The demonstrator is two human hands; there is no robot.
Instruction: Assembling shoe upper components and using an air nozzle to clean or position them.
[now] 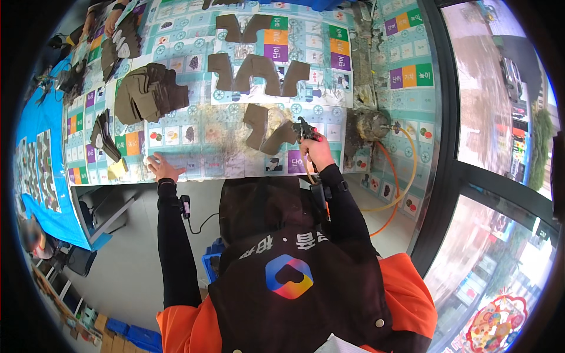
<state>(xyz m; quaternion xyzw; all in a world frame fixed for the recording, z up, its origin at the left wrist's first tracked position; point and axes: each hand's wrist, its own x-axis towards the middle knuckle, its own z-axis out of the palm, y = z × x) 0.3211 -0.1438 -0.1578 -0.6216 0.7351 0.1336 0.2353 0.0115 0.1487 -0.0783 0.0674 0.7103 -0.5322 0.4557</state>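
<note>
My right hand (318, 150) grips a dark spray gun (305, 129), its nozzle aimed at a brown cut leather-like piece (268, 130) lying on the patterned table cover (206, 141). My left hand (162, 169) rests flat, fingers spread, on the table's near edge, beside nothing it holds. Two more brown pieces lie farther back: one in the middle (259, 73) and one at the far end (241, 26). A stack of brown pieces (148, 91) sits to the left.
An orange and a yellow hose (400, 188) loop from the spray gun past a grimy can (369, 125) on the right. A blue-covered table (41, 153) with more pieces stands at left. Another person's hands (109, 20) work at the far left. Windows line the right.
</note>
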